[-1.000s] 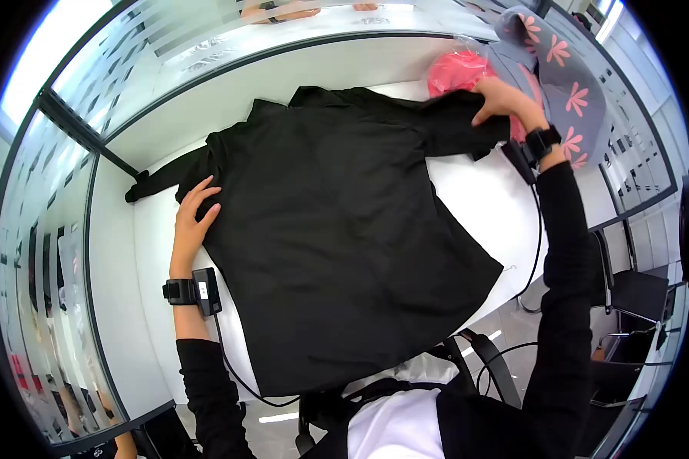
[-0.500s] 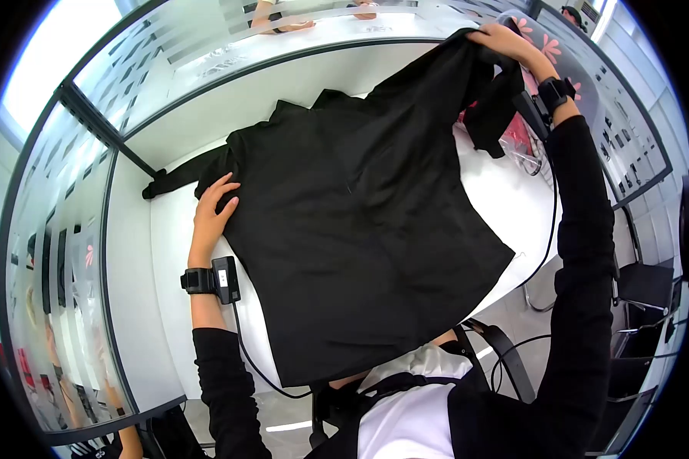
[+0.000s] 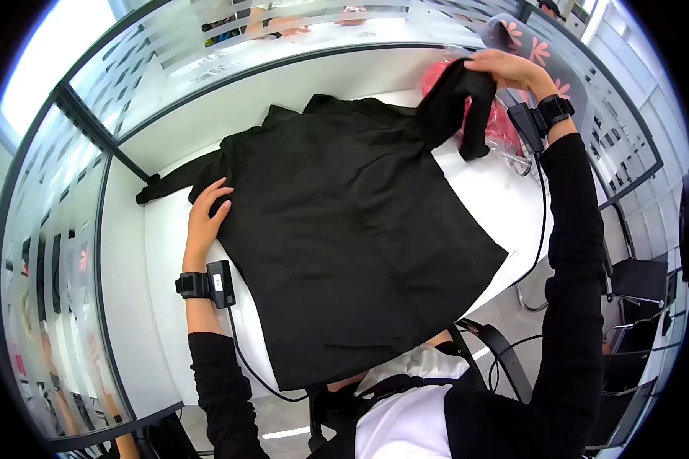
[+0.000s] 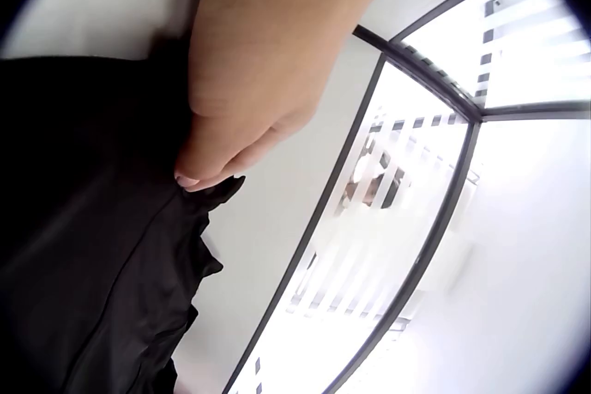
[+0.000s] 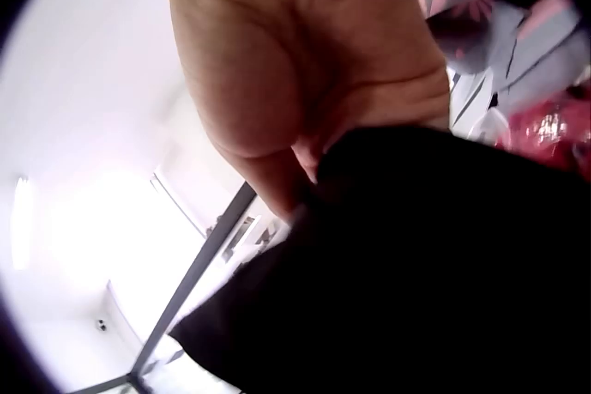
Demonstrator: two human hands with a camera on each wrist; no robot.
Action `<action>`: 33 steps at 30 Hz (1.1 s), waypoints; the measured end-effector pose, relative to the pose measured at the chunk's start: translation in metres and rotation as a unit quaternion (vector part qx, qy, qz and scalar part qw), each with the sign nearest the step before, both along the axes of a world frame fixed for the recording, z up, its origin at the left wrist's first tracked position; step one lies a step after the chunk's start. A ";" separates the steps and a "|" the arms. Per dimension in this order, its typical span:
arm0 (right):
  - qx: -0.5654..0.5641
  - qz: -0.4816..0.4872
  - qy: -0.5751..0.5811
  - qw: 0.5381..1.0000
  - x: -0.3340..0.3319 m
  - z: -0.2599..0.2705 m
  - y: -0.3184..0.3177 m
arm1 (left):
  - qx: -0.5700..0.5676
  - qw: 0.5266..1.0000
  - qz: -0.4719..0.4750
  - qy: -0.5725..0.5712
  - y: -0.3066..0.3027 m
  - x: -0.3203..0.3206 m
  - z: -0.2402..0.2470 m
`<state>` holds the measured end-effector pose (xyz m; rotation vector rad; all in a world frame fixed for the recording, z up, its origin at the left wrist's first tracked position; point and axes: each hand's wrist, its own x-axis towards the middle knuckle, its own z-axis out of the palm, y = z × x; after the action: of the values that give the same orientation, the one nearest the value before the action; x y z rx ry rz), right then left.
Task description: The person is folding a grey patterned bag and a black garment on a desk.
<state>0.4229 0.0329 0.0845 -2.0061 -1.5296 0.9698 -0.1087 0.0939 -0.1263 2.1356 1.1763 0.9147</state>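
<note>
A black long-sleeved shirt [image 3: 344, 229] lies spread over the white table, its collar toward the back panel and its hem toward the person. At the right back, the right hand [image 3: 513, 70] pinches the right sleeve [image 3: 444, 103] and holds part of it raised; the cuff end hangs down past the hand. In the right wrist view the dark cloth [image 5: 397, 265] covers the fingertips. The left hand [image 3: 205, 218] rests on the shirt's left side near the armhole, fingers relaxed on the cloth. Beyond it the left sleeve [image 3: 177, 177] stretches out to the left.
A pink-red bundle in clear plastic [image 3: 501, 130] sits behind the raised sleeve, beside a grey cloth with pink flowers [image 3: 540, 53]. Low white panels [image 3: 230, 107] with striped glass above border the table at the back and left. A cable [image 3: 545, 222] trails from the right wrist.
The right hand has lifted the right sleeve up from the table, pulling the shirt's shoulder with it, then lowered it partway. The left hand stays at the shirt's left side.
</note>
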 end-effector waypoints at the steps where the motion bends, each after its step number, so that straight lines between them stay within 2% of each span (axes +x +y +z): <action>1: 0.055 0.031 0.064 0.996 -0.002 -0.006 0.002 | -0.001 1.000 -0.001 0.000 0.000 0.000 0.000; 2: 0.110 0.060 0.127 0.984 -0.004 -0.010 0.003 | -0.002 1.000 -0.004 -0.001 0.001 0.002 0.000; 3: 0.109 0.061 0.183 0.975 -0.016 -0.009 0.002 | -0.005 1.000 -0.003 -0.001 0.000 0.003 0.001; 4: 0.120 0.073 0.137 0.981 -0.037 -0.007 -0.004 | -0.007 1.000 -0.001 -0.001 -0.001 0.004 0.001; 6: 0.089 0.162 0.120 0.975 -0.080 -0.003 -0.015 | -0.010 1.000 0.000 0.001 -0.002 0.004 0.003; 7: 0.039 0.184 0.016 0.982 -0.109 0.009 -0.027 | -0.012 1.000 -0.001 0.002 -0.002 0.003 0.003; 9: -0.029 0.237 -0.062 0.969 -0.153 0.001 -0.032 | -0.012 1.000 -0.003 0.001 -0.002 0.005 0.003; 10: -0.116 0.260 -0.021 0.958 -0.168 -0.007 -0.025 | -0.011 1.000 -0.004 0.000 -0.002 0.005 0.004; 11: -0.140 0.252 -0.006 0.958 -0.194 -0.002 -0.039 | -0.010 1.000 -0.005 -0.001 -0.003 0.004 0.005; 13: -0.128 0.286 0.047 0.949 -0.219 -0.032 -0.036 | -0.013 1.000 -0.006 -0.001 -0.005 0.005 0.007; 15: -0.125 0.308 0.183 0.925 -0.239 -0.058 -0.043 | -0.012 1.000 -0.008 -0.004 -0.004 0.005 0.005; 17: -0.156 0.349 0.179 0.906 -0.251 -0.084 -0.049 | -0.008 1.000 -0.013 0.004 -0.001 0.002 0.003; 20: -0.236 0.457 0.131 0.847 -0.245 -0.098 -0.059 | -0.011 1.000 -0.023 0.014 0.003 0.000 0.000; 21: -0.220 0.449 0.088 0.862 -0.240 -0.095 -0.063 | -0.007 1.000 -0.025 0.015 0.004 0.001 0.000; 23: -0.068 0.450 -0.014 0.890 -0.219 -0.122 -0.052 | 0.001 0.999 -0.030 0.018 0.002 0.003 0.003; 25: 0.055 0.392 -0.105 0.912 -0.194 -0.138 -0.039 | 0.036 0.998 -0.025 0.035 -0.003 0.010 0.018; 27: 0.087 0.319 -0.103 0.938 -0.166 -0.152 -0.021 | 0.075 0.993 -0.091 0.006 -0.011 0.021 0.040; 29: 0.117 0.291 -0.004 0.950 -0.138 -0.163 -0.007 | 0.018 0.982 -0.188 -0.029 -0.017 0.035 0.054; 31: 0.137 0.314 -0.015 0.939 -0.121 -0.171 -0.001 | -0.013 0.963 -0.271 0.002 -0.032 0.056 0.058; 33: 0.163 0.343 -0.037 0.924 -0.110 -0.184 -0.001 | -0.072 0.942 -0.325 0.037 -0.039 0.073 0.041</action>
<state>0.3128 0.0322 -0.0997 -1.2934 -2.3307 0.7970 -0.0358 0.0548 -0.0858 2.2252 0.4736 0.4359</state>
